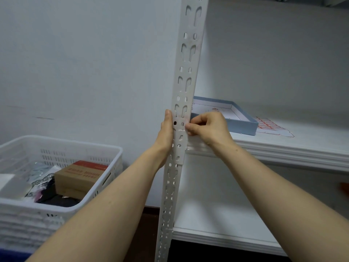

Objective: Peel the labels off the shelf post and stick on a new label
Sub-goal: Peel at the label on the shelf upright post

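A white slotted shelf post (186, 72) runs up the middle of the view. A pale label (180, 122) lies across it just above the upper shelf. My left hand (166, 133) rests flat against the post's left edge, fingers straight. My right hand (207, 127) is curled at the post's right edge, thumb and fingertips pinching at the label's right end. A sheet of red-bordered labels (272, 125) lies on the upper shelf to the right.
A shallow blue box (243, 123) sits on the upper white shelf (283, 150) behind my right hand. A lower shelf (217, 237) is below. Left of the post stands a white plastic basket (62, 148) with a brown carton (79, 176) and bags.
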A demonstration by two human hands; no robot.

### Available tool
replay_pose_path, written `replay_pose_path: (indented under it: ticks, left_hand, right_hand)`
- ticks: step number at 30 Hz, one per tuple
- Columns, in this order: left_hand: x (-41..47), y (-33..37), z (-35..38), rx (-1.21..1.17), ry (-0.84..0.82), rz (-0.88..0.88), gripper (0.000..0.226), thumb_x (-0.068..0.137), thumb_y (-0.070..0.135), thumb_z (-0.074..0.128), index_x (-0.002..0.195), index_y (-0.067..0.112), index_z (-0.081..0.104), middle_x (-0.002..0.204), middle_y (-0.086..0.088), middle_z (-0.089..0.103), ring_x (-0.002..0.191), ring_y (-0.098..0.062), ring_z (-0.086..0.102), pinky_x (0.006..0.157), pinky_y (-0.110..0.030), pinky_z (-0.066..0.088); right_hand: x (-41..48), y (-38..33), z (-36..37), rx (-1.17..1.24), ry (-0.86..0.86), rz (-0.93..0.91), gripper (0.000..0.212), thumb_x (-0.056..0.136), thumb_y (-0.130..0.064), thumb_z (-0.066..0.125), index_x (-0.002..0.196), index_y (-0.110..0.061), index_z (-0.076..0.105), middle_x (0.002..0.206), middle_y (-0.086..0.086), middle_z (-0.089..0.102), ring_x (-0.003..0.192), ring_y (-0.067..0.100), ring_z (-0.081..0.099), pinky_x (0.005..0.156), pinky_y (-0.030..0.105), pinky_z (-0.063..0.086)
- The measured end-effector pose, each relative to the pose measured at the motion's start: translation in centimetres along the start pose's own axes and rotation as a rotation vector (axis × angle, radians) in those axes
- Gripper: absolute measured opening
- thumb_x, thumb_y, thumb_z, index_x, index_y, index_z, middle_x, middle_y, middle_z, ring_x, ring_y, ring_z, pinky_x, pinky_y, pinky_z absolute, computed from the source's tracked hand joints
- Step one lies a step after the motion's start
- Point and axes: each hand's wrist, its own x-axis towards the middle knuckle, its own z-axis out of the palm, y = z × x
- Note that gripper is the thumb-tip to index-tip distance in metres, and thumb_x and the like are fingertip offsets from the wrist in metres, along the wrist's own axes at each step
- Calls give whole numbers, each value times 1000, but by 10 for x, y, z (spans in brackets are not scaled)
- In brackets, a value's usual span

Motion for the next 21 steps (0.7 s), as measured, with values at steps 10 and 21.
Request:
replay_pose_path:
  ticks: [10,21]
  left_hand:
    - [-18,0,5,147,97,99,39,84,25,62,117,14,44,108,3,55,92,-4,56,69,-18,41]
    - [-18,2,17,157,240,123,15,89,34,59,93,24,49,104,-2,59,97,-17,58,80,-26,46]
  right_hand:
    - [2,2,-7,325,-66,208,25,68,12,65,56,-9,70,75,18,70,80,28,66,93,44,53]
    - [2,6,-6,388,-90,211,31,70,10,63,50,-12,70,66,10,68,76,21,65,93,38,53]
